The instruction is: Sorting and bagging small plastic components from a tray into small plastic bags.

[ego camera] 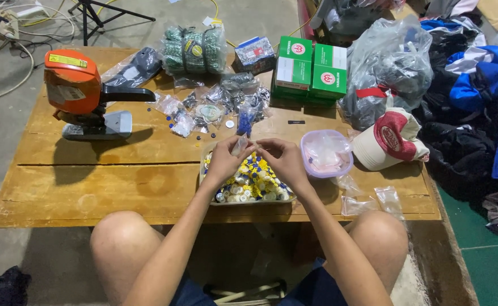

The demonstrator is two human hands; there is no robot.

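My left hand (224, 160) and my right hand (283, 160) meet over a shallow tray (252, 199) full of small yellow, blue and white buttons. Between the fingertips of both hands I hold a small clear plastic bag (241, 144), its mouth upward. The tray sits at the near edge of a low wooden table (90, 181). My bare knees show below the table edge.
An orange press tool (82, 93) stands at the left. Small bags of parts (215, 105) lie behind the tray, with green boxes (311, 71) and green thread rolls (195, 50). A pink-rimmed container (325, 153), a red-and-white cap (390, 139) and empty clear bags (368, 201) lie right.
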